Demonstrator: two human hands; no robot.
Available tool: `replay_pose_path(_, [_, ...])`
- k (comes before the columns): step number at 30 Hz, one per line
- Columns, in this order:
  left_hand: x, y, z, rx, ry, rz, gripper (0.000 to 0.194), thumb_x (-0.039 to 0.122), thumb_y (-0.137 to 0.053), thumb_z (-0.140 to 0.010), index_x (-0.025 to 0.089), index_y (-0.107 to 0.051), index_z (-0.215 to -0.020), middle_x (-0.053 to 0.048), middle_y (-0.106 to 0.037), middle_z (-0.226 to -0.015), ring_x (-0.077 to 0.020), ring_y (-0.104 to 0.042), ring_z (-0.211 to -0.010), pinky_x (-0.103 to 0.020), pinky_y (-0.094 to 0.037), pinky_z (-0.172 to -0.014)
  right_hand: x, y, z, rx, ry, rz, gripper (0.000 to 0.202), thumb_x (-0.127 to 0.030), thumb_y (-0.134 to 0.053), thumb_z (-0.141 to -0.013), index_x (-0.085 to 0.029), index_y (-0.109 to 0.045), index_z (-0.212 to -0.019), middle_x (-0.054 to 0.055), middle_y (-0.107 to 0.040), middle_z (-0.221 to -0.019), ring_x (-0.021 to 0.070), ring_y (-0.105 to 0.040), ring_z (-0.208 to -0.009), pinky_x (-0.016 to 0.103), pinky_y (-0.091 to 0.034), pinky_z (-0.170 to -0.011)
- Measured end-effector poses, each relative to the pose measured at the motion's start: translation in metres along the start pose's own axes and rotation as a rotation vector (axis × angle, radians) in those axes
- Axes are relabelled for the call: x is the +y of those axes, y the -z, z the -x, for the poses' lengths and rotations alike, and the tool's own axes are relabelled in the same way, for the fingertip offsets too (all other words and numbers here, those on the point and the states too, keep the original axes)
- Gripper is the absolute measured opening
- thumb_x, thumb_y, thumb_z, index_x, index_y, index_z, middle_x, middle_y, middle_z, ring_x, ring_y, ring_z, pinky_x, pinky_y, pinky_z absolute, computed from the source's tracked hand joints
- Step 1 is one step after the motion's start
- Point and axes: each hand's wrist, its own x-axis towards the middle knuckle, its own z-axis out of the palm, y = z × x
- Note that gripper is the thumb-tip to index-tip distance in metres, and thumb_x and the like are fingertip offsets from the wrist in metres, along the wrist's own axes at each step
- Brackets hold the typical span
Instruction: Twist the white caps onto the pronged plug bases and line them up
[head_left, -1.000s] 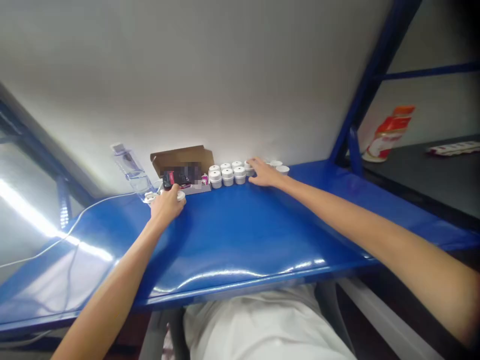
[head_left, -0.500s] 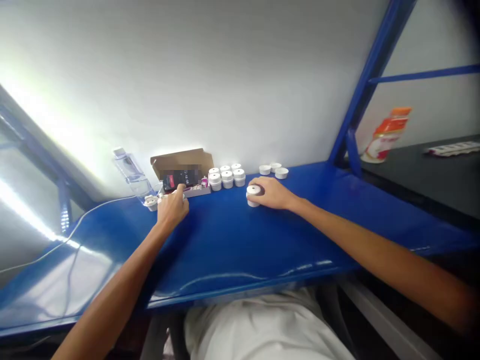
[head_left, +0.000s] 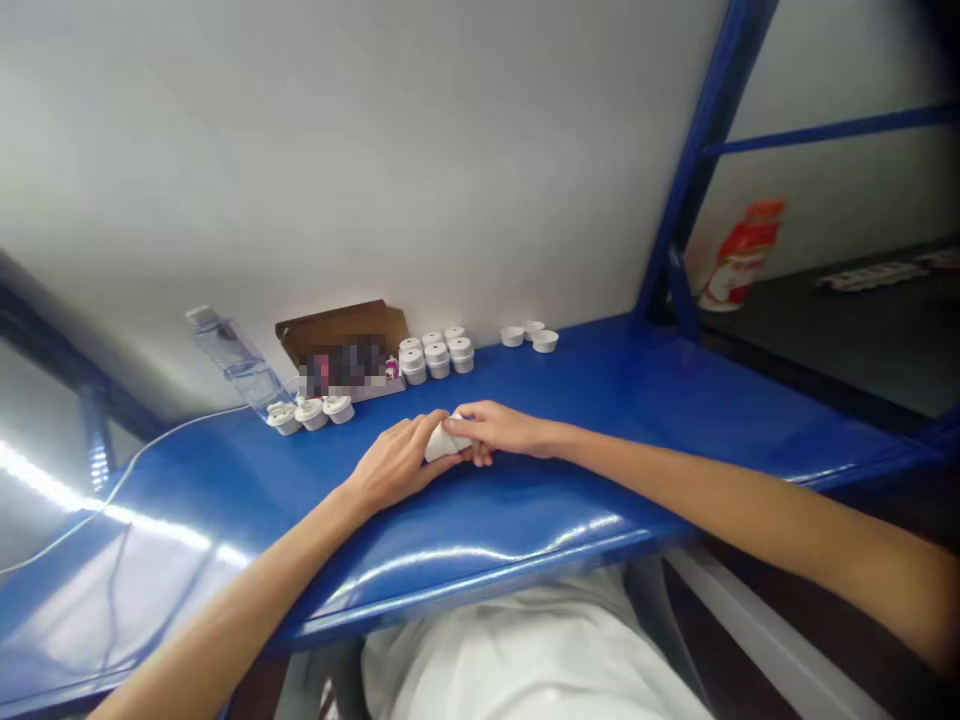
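Both hands meet over the blue table around one white round plastic housing (head_left: 444, 441). My left hand (head_left: 394, 465) is closed on its left side, with the fingers over the top. My right hand (head_left: 506, 430) grips the right side, its thumb lying along the white surface. Much of the housing is hidden by the fingers. To the left, three white round pieces with fittings on top (head_left: 310, 413) stand in a row. Several closed white housings (head_left: 436, 361) are grouped behind the hands, and three shallow white cups (head_left: 544, 342) sit farther right.
An open cardboard box (head_left: 345, 325) stands by the wall, its contents blurred out. Left of it leans a clear bottle (head_left: 236, 360), near a white cable (head_left: 142, 452). A blue frame post (head_left: 686, 170) rises at right; beyond it an orange-capped bottle (head_left: 742, 258) stands on a dark surface.
My left hand has left the row of pieces at the left and come to the middle. My right hand has brought the white housing left and nearer, and both hands now hold it.
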Motion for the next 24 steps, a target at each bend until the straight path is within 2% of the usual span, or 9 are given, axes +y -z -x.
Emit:
replay_pose_path(2, [0.001,0.003,0.000,0.012,0.053,0.055,0.051,0.058,-0.054,-0.096,0.020,-0.048,-0.130,-0.014,-0.070,-0.114,-0.0292,-0.072,-0.097,-0.039,-0.055,-0.082,-0.002,0.005,0.002,-0.010,0.098,0.074,0.046,-0.064,-0.063,-0.089,-0.018,-0.056,-0.087,0.000,-0.063,-0.067,0.0131,-0.059,-0.057,0.027,-0.051,-0.056])
replay_pose_path(4, [0.002,0.006,-0.001,-0.006,0.128,0.172,0.047,0.055,-0.054,-0.097,0.021,-0.044,-0.128,-0.011,-0.070,-0.109,-0.0253,-0.072,-0.087,-0.035,-0.053,-0.074,-0.005,0.011,0.004,0.004,0.252,0.160,0.043,-0.059,-0.067,-0.088,-0.018,-0.060,-0.097,0.001,-0.067,-0.079,0.0147,-0.062,-0.067,0.028,-0.052,-0.065])
replay_pose_path(7, [0.003,0.011,-0.006,-0.063,0.241,0.468,0.044,0.053,-0.053,-0.098,0.021,-0.041,-0.125,-0.002,-0.068,-0.088,-0.0173,-0.065,-0.067,-0.028,-0.047,-0.064,-0.009,0.021,0.006,0.063,0.484,0.429,0.040,-0.046,-0.074,-0.086,-0.019,-0.063,-0.113,0.004,-0.071,-0.099,0.0187,-0.065,-0.086,0.033,-0.052,-0.081])
replay_pose_path(9, [0.003,0.011,-0.011,-0.107,0.327,0.709,0.042,0.056,-0.049,-0.099,0.021,-0.042,-0.120,0.002,-0.063,-0.075,-0.0144,-0.061,-0.060,-0.026,-0.046,-0.061,-0.011,0.025,0.005,0.075,0.595,0.598,0.037,-0.037,-0.076,-0.084,-0.019,-0.065,-0.114,0.006,-0.071,-0.107,0.0213,-0.065,-0.096,0.035,-0.051,-0.089])
replay_pose_path(13, [-0.002,0.009,-0.017,-0.185,0.519,1.058,0.043,0.062,-0.048,-0.097,0.020,-0.050,-0.107,0.002,-0.060,-0.070,-0.0119,-0.057,-0.052,-0.025,-0.044,-0.053,-0.007,0.029,-0.003,0.082,0.726,0.788,0.034,-0.024,-0.073,-0.084,-0.020,-0.061,-0.115,0.009,-0.068,-0.117,0.0243,-0.064,-0.108,0.038,-0.048,-0.097])
replay_pose_path(16, [-0.012,0.012,-0.017,-0.198,0.686,1.164,0.049,0.067,-0.040,-0.095,0.020,-0.053,-0.098,0.003,-0.053,-0.060,-0.0115,-0.045,-0.041,-0.025,-0.035,-0.042,-0.002,0.041,-0.008,0.170,0.725,0.932,0.027,-0.012,-0.061,-0.085,-0.022,-0.061,-0.111,0.010,-0.066,-0.119,0.0264,-0.060,-0.113,0.040,-0.045,-0.101])
replay_pose_path(18, [-0.023,0.017,-0.014,-0.181,0.780,1.157,0.053,0.068,-0.036,-0.095,0.019,-0.055,-0.097,0.002,-0.051,-0.057,-0.0130,-0.044,-0.041,-0.027,-0.034,-0.041,0.002,0.060,-0.008,0.319,0.673,0.990,0.028,-0.009,-0.056,-0.084,-0.022,-0.060,-0.108,0.011,-0.064,-0.119,0.0277,-0.058,-0.115,0.041,-0.044,-0.102])
replay_pose_path(21, [-0.042,0.023,-0.010,-0.086,0.734,1.033,0.050,0.063,-0.047,-0.091,0.017,-0.057,-0.107,-0.007,-0.068,-0.082,-0.0189,-0.065,-0.069,-0.030,-0.049,-0.060,0.009,0.097,-0.006,0.600,0.534,0.991,0.036,-0.020,-0.065,-0.080,-0.020,-0.058,-0.115,0.012,-0.063,-0.116,0.0294,-0.060,-0.108,0.040,-0.046,-0.097])
replay_pose_path(24, [-0.059,0.025,-0.006,0.051,0.679,0.669,0.046,0.055,-0.068,-0.079,0.020,-0.055,-0.106,-0.007,-0.072,-0.100,-0.0236,-0.068,-0.092,-0.032,-0.051,-0.075,0.020,0.126,-0.006,0.743,0.374,1.027,0.040,-0.031,-0.067,-0.080,-0.021,-0.060,-0.119,0.010,-0.067,-0.112,0.0291,-0.062,-0.104,0.039,-0.046,-0.093])
